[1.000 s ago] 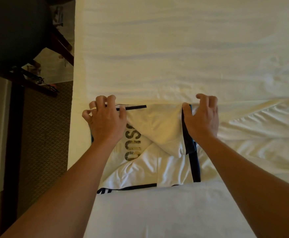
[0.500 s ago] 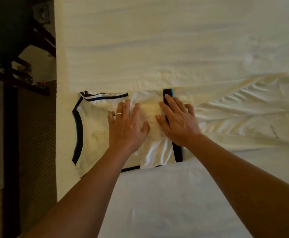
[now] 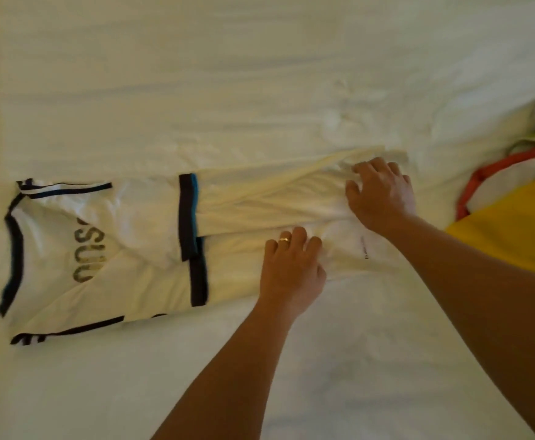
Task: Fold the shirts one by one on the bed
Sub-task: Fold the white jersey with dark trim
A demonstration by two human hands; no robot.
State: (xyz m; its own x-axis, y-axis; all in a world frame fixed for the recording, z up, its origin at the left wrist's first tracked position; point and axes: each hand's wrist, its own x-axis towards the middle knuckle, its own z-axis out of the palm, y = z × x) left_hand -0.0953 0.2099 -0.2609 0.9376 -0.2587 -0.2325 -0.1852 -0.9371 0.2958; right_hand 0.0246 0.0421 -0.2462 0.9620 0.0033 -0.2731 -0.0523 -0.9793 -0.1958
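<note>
Two hands flat on white shirt (image 3: pixel 139 236), fingers spread, gripping nothing: left hand (image 3: pixel 291 271) on lower body, right hand (image 3: pixel 382 193) near hem. Shirt lies lengthwise on bed (image 3: pixel 259 74), sleeves folded in. Gold chest lettering partly hidden, reads roughly "OUSS". Yellow garment (image 3: pixel 513 230) at right.

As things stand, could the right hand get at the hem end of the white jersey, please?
Probably yes: the right hand already lies flat on the white jersey near its hem end, with only bare bed sheet around it.
</note>
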